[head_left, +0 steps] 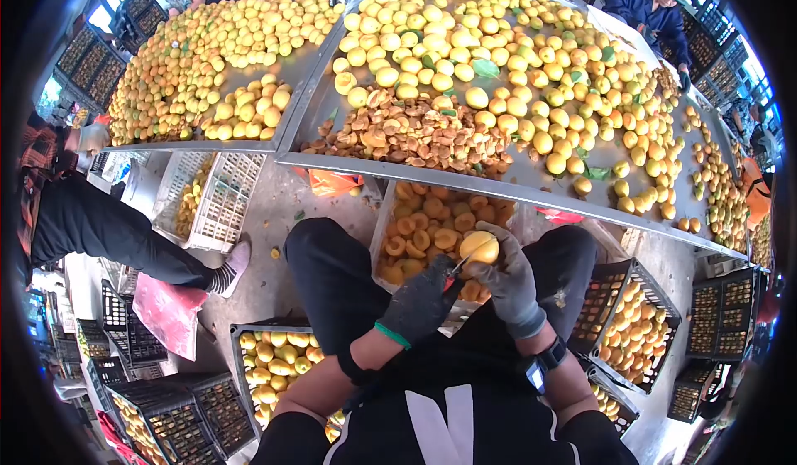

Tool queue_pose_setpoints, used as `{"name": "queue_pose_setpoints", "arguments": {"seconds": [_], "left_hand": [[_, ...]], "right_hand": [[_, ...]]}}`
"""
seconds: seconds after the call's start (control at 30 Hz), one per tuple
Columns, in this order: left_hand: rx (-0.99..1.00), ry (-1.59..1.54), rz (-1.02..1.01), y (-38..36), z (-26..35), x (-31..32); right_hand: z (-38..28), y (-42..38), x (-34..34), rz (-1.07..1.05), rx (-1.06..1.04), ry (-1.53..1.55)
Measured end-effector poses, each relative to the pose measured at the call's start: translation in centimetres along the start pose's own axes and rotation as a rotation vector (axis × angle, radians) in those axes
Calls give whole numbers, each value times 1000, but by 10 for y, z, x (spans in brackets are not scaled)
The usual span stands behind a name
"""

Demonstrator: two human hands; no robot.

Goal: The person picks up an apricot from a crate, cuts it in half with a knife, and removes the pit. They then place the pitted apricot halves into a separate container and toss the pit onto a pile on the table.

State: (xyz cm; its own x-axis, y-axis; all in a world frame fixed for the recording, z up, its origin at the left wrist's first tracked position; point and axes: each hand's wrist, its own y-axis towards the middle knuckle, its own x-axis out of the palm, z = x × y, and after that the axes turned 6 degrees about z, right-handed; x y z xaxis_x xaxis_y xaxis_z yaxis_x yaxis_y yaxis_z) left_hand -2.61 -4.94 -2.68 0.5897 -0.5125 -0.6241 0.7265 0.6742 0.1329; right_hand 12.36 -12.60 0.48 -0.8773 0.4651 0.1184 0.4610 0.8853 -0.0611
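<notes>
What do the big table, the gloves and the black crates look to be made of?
The table looks like bare sheet metal: grey, dully shiny, with a folded edge. The gloves on the left hand and right hand seem dark grey knitted fabric, matte, possibly coated. The black crates look like moulded plastic with lattice walls.

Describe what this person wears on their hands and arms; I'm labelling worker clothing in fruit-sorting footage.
Both hands wear gloves. The left hand has a dark grey glove with a green band at the cuff and a black band on the wrist below it. The right hand has a lighter grey glove, and a black wristwatch with a bluish face sits on that wrist. The forearms are bare; black short sleeves show at the bottom edge.
</notes>
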Motion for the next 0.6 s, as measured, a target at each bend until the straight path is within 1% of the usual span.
{"name": "queue_pose_setpoints", "arguments": {"seconds": [0.07,0.1,0.17,0.2,0.27,0.4,0.47,0.5,0.57,0.6], "left_hand": [[-69,34,40,-1,14,0],[-74,35,43,-3,12,3],[-4,125,127,-5,3,10],[-7,129,128,-5,-1,10],[67,242,139,-4,-6,8],[80,213,105,-2,-3,4],[84,265,71,-2,-9,6],[85,264,75,-1,-11,6],[168,319,136,-2,-16,4],[167,320,137,-3,-18,4]], "right_hand": [[16,-3,8,77,-27,279],[18,-7,13,73,-24,280],[20,-10,23,61,126,581],[19,-10,23,58,128,584],[16,-11,21,-8,174,630],[24,-8,15,-33,218,624],[35,-6,16,-27,420,939],[34,-4,17,-30,419,936],[31,-5,20,49,450,963],[27,-5,20,48,451,963]]}}
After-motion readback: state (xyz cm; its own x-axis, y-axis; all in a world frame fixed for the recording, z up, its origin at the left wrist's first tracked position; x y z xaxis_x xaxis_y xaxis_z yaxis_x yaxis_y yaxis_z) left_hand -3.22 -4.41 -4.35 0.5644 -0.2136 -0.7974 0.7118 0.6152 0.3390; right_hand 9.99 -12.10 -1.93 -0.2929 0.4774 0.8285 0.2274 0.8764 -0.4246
